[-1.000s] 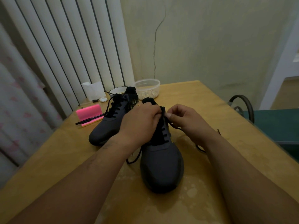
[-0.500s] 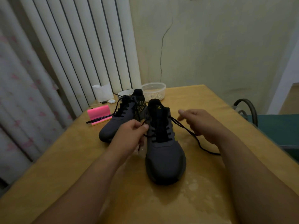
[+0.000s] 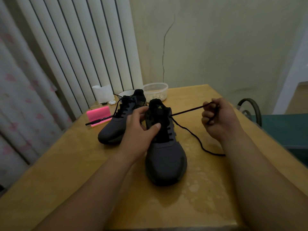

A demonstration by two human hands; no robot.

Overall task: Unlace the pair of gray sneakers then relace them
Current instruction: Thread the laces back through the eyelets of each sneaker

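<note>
Taut lace (image 3: 188,111) in right hand (image 3: 216,119); left hand (image 3: 139,132) holds sneaker (image 3: 166,157).

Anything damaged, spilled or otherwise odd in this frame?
A long crack runs down the wall behind the table; pale blotchy marks by the near sneaker look like a dried spill or worn finish.

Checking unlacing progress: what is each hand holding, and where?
Right hand grips the black lace mid-length, taut from the top eyelets; left hand holds the near sneaker by its throat.
</note>
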